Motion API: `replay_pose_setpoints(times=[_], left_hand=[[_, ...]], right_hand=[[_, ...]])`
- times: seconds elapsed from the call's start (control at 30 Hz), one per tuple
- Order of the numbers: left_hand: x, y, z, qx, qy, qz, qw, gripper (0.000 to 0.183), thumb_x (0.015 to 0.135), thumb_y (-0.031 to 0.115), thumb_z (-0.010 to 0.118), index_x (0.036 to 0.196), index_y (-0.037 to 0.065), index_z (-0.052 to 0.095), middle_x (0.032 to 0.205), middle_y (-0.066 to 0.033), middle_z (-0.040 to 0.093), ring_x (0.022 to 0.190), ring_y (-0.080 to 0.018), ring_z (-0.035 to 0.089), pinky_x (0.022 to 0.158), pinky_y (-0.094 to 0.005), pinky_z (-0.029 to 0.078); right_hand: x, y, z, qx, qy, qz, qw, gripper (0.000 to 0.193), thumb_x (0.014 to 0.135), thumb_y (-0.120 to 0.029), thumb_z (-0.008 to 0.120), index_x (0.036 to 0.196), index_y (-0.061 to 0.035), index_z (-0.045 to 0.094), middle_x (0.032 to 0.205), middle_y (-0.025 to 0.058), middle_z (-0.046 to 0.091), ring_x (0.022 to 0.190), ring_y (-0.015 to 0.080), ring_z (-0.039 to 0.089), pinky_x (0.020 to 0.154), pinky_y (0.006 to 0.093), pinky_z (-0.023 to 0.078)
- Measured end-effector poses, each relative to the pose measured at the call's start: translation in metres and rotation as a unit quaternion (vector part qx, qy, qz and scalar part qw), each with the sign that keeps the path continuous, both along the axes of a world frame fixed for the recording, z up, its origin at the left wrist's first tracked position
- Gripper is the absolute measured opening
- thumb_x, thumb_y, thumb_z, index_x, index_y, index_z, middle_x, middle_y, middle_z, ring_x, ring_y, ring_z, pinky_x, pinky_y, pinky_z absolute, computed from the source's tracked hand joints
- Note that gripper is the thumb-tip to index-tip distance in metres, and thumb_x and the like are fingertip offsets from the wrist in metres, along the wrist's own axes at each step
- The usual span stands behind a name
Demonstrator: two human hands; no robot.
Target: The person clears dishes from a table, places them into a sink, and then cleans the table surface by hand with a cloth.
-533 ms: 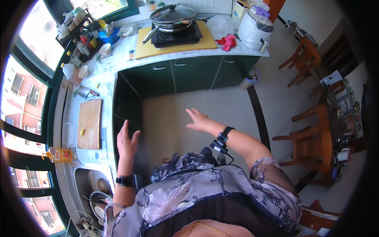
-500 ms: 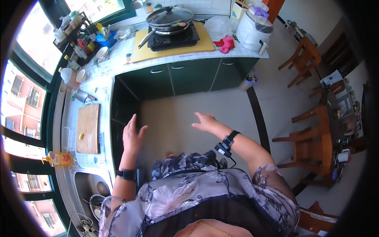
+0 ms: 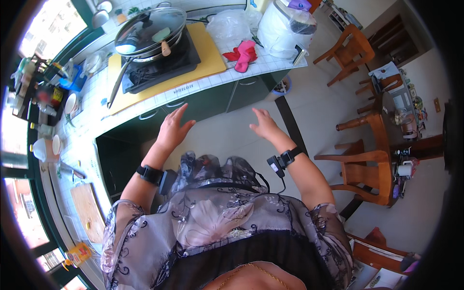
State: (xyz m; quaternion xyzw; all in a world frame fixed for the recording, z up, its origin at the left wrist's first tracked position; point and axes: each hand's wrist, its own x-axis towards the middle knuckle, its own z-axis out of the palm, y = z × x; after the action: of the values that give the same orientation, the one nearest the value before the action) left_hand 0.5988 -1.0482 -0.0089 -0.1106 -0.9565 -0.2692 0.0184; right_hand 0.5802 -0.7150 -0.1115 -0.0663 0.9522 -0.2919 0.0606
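My left hand (image 3: 174, 129) is held out in the air in front of the dark green cabinets (image 3: 203, 108), thumb apart from the fingers, with nothing in it. At about the same height my right hand (image 3: 264, 124) hangs over the floor, fingers stretched and holding nothing. Neither hand touches anything. Beyond them on the counter stands a pan with a glass lid (image 3: 150, 31) on a black induction cooker (image 3: 188, 63). A wooden-handled spatula (image 3: 165, 47) shows at the lid. Under the cooker lies a yellow board (image 3: 212, 58).
Pink and red cloths (image 3: 245, 55) lie beside a white appliance in plastic (image 3: 285, 29). Leftward are a cutting board (image 3: 88, 210), an orange bottle (image 3: 77, 255) and bowls (image 3: 71, 104). A bin (image 3: 282, 86) stands by the counter's end; wooden chairs (image 3: 367, 176) are on the right.
The counter and cooker have come nearer, and the view has turned so that they sit further left. Both my hands stay raised, apart and empty.
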Motion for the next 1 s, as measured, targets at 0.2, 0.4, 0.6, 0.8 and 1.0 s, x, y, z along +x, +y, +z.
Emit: replay_pose_setpoints(times=[0.2, 0.4, 0.6, 0.8, 1.0], left_hand=[[-0.013, 0.036, 0.004, 0.037, 0.003, -0.090, 0.995, 0.058, 0.084, 0.026, 0.071, 0.134, 0.004, 0.049, 0.126, -0.0229, 0.057, 0.118, -0.0383, 0.054, 0.100, -0.0408, 0.044], [-0.029, 0.069, 0.019, 0.020, -0.046, -0.047, 0.998, 0.057, 0.086, 0.020, 0.069, 0.136, 0.004, 0.048, 0.128, -0.0219, 0.056, 0.116, -0.0374, 0.056, 0.097, -0.0396, 0.047], [-0.015, 0.073, 0.032, 0.049, -0.145, 0.118, 0.981, 0.057, 0.085, 0.019, 0.070, 0.136, 0.005, 0.049, 0.130, -0.0218, 0.056, 0.109, -0.0351, 0.061, 0.088, -0.0383, 0.051], [-0.034, 0.074, 0.027, 0.088, -0.167, 0.114, 0.975, 0.058, 0.087, 0.021, 0.069, 0.140, 0.010, 0.047, 0.129, -0.0193, 0.057, 0.103, -0.0261, 0.064, 0.084, -0.0344, 0.052], [-0.093, 0.099, -0.003, 0.403, -0.398, 0.077, 0.820, 0.072, 0.098, 0.030, 0.056, 0.155, 0.023, 0.011, 0.150, -0.0156, 0.034, 0.120, -0.0214, 0.052, 0.095, -0.0370, 0.048]], right_hand=[[-0.042, -0.003, -0.008, 0.055, -0.124, 0.023, 0.991, 0.060, 0.084, -0.037, 0.068, 0.130, -0.0031, 0.049, 0.131, 0.0272, 0.050, 0.118, 0.0414, 0.052, 0.101, 0.0460, 0.041], [-0.164, -0.025, -0.015, 0.012, 0.033, 0.027, 0.999, 0.079, 0.082, -0.036, 0.070, 0.146, -0.0126, 0.031, 0.153, 0.0266, 0.017, 0.136, 0.0502, 0.028, 0.103, 0.0540, 0.039], [-0.212, -0.066, 0.008, 0.064, -0.076, 0.069, 0.993, 0.074, 0.084, -0.040, 0.069, 0.146, -0.0240, 0.032, 0.157, 0.0224, 0.006, 0.141, 0.0522, 0.013, 0.101, 0.0647, 0.036], [-0.220, -0.055, -0.017, -0.007, 0.056, 0.148, 0.987, 0.038, 0.083, -0.011, 0.060, 0.121, -0.0119, 0.053, 0.125, 0.0209, 0.044, 0.113, 0.0454, 0.046, 0.087, 0.0518, 0.047], [-0.169, -0.026, 0.062, -0.286, 0.000, 0.011, 0.958, 0.027, 0.092, -0.022, 0.058, 0.110, -0.0035, 0.052, 0.095, 0.0228, 0.064, 0.087, 0.0431, 0.062, 0.073, 0.0486, 0.050]])
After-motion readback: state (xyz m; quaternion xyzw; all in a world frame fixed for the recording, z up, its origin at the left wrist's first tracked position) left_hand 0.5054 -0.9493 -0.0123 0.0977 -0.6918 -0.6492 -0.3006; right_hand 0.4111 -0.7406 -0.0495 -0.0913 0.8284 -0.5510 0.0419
